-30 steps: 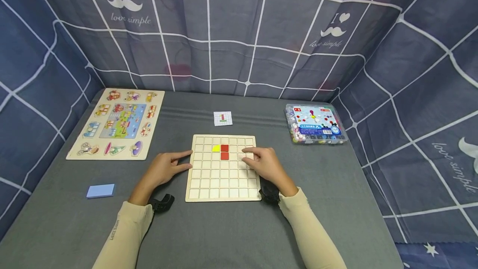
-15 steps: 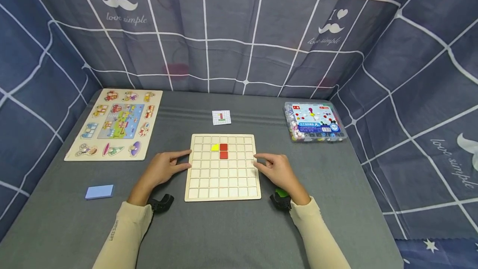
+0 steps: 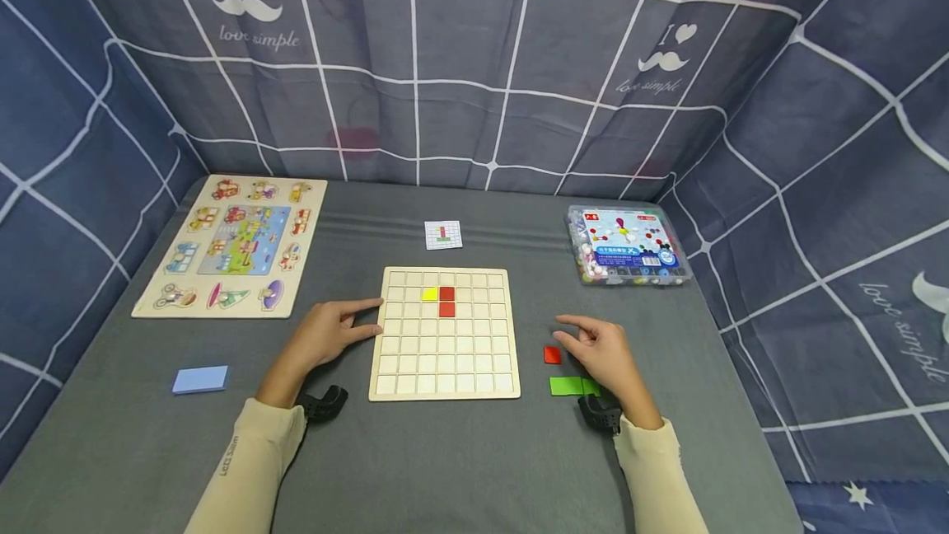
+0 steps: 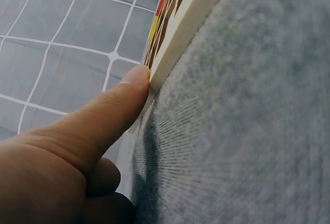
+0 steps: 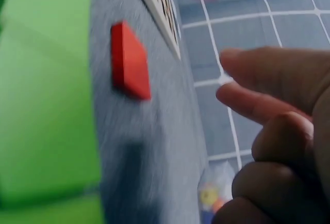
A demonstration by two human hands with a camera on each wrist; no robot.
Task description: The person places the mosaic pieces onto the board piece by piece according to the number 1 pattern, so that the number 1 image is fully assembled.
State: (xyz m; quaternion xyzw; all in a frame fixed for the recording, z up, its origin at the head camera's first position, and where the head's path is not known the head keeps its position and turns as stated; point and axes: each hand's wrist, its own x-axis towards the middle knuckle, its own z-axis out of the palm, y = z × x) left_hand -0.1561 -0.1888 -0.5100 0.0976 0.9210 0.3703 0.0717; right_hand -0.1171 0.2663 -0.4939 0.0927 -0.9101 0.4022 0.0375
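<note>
A wooden grid board lies mid-table, with a yellow tile and two red tiles in its upper cells. My left hand touches the board's left edge with thumb and index finger extended; the left wrist view shows a fingertip against that edge. Right of the board, a loose red tile lies beside green tiles. Near these tiles is my right hand, thumb and index finger apart with nothing between them. In the right wrist view the red tile lies apart from the fingers.
Behind the board lies a small pattern card. A picture puzzle board is at the left, with a blue block in front of it. A clear plastic case of small parts stands at the back right.
My right hand has moved off the board to the right, uncovering the loose red and green tiles. My left hand stays at the board's left edge.
</note>
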